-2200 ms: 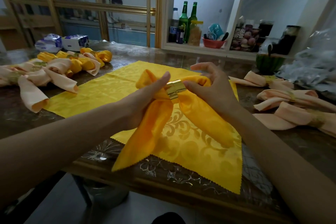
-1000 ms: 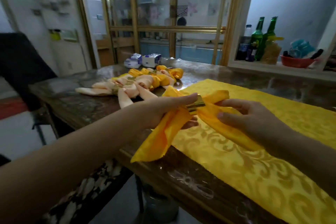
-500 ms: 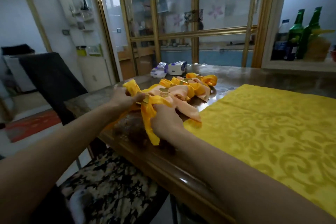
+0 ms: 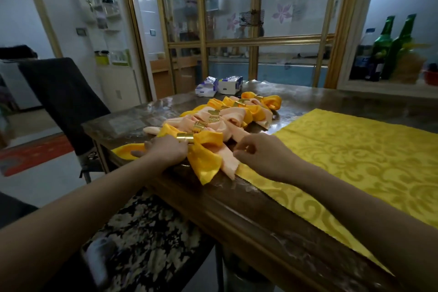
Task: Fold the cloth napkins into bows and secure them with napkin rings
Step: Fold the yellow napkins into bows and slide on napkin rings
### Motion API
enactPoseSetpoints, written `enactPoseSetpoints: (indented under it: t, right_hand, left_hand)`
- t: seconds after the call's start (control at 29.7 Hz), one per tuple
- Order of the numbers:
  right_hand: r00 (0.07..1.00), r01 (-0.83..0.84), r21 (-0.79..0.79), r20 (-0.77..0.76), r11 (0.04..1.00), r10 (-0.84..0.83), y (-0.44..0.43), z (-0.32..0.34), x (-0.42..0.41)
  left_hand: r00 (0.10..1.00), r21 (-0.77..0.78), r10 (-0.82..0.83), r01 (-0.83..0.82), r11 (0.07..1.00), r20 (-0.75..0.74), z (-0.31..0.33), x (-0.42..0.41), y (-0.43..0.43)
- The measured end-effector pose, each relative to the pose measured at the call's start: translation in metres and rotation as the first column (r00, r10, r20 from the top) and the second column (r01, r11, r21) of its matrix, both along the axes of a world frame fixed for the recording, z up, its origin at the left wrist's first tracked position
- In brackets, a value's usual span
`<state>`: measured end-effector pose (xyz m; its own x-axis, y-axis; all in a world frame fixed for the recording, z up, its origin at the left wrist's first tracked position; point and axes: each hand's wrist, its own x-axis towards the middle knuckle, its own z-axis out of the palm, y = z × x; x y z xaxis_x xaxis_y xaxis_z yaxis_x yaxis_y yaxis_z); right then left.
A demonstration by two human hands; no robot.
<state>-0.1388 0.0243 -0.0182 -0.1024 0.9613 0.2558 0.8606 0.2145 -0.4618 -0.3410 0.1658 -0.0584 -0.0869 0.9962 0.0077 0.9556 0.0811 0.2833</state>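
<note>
L hand [image 4: 166,149] lies flat, palm down, pressing the bow's [image 4: 207,147] left half by its ring [image 4: 185,136]. R hand [image 4: 260,155] hovers just right of it, fingers loosely curled, holding nothing. 0.5 s ago both gripped the bow; now it's on the table [image 4: 237,210], at the near end of the pile [image 4: 227,117]. Shiny yellow cloth, gold metal band.

Yellow bow [image 4: 205,149] moved L, now down by bow pile [image 4: 233,117]; R grip [image 4: 259,156] off it.
</note>
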Motion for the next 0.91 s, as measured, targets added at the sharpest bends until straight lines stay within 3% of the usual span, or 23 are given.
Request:
enactPoseSetpoints:
  t: [0.17,0.24,0.27,0.34,0.4,0.47,0.57,0.64,0.84,0.91]
  right_hand:
    - [0.989,0.135,-0.085,-0.042,0.987,-0.139,-0.059,0.009,0.073]
    - [0.981,0.183,-0.105,-0.053,0.978,-0.189,-0.09,0.012,0.104]
    - [0.977,0.201,-0.112,-0.056,0.973,-0.208,-0.103,0.012,0.118]
    - [0.966,0.234,-0.115,-0.08,0.965,-0.244,-0.127,0.012,0.145]
    - [0.954,0.271,-0.135,-0.097,0.953,-0.285,-0.146,0.01,0.167]
    - [0.939,0.317,-0.153,-0.086,0.936,-0.332,-0.166,0.008,0.187]
    - [0.905,0.403,-0.141,-0.085,0.904,-0.416,-0.202,0.01,0.224]
    - [0.875,0.458,-0.146,-0.098,0.877,-0.474,-0.226,0.014,0.247]
    - [0.843,0.472,-0.255,-0.148,0.844,-0.517,-0.286,0.016,0.281]
    - [0.856,0.433,-0.345,-0.132,0.833,-0.499,-0.293,0.016,0.283]
  left_hand:
    - [0.994,-0.083,0.096,-0.101,0.991,-0.055,0.019,0.019,-0.036]
    - [0.984,-0.109,0.097,-0.114,0.987,-0.146,0.038,0.045,-0.081]
    - [0.975,-0.08,0.031,-0.05,0.996,-0.219,0.046,0.06,-0.105]
    - [0.92,0.001,-0.239,0.252,0.968,-0.31,0.059,0.103,-0.154]
    - [0.775,-0.047,-0.589,0.596,0.802,-0.227,0.065,0.147,-0.202]
    - [0.564,-0.161,-0.821,0.806,0.57,-0.085,0.06,0.194,-0.246]
    - [0.275,-0.246,-0.961,0.932,0.266,0.001,0.036,0.259,-0.298]
    - [0.182,-0.273,-0.983,0.946,0.173,0.005,0.018,0.284,-0.318]
    - [0.208,-0.16,-0.975,0.968,0.195,0.073,0.013,0.299,-0.321]
    - [0.317,-0.136,-0.908,0.947,0.289,0.275,0.029,0.297,-0.318]
